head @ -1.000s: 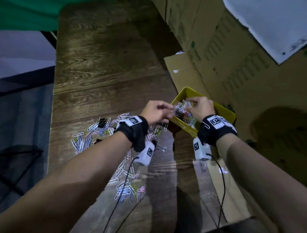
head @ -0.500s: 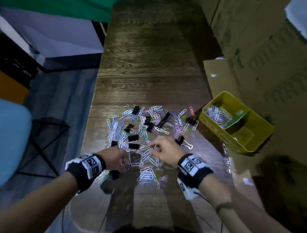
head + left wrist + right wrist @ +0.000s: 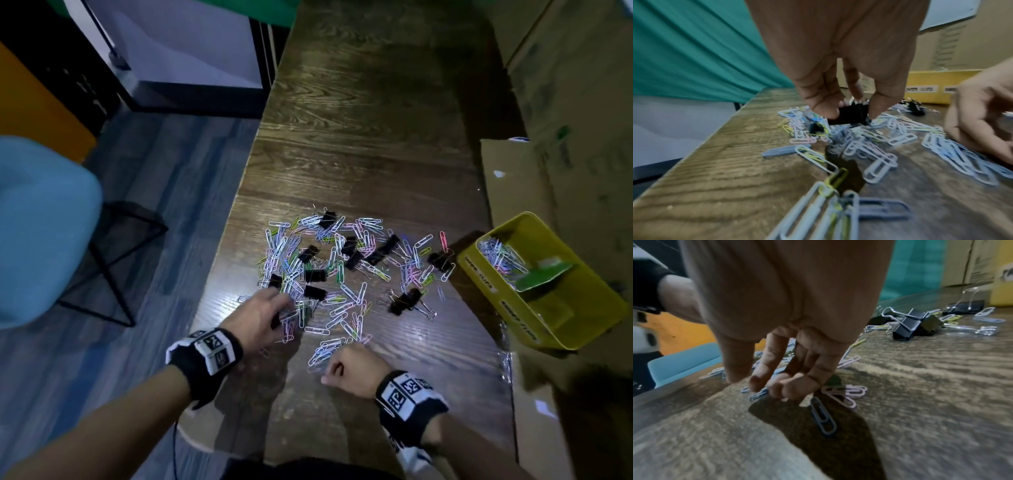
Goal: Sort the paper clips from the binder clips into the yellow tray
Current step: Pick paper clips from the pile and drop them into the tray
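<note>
both hands have left the yellow tray (image 3: 513,310), where they were a second ago, and come back over the pile on the table (image 3: 376,137). the left hand (image 3: 263,317) has moved up from the near left edge and pinches a black binder clip (image 3: 849,116). the right hand (image 3: 352,371) has drawn back to the near end, fingers curled onto paper clips (image 3: 758,395).
</note>
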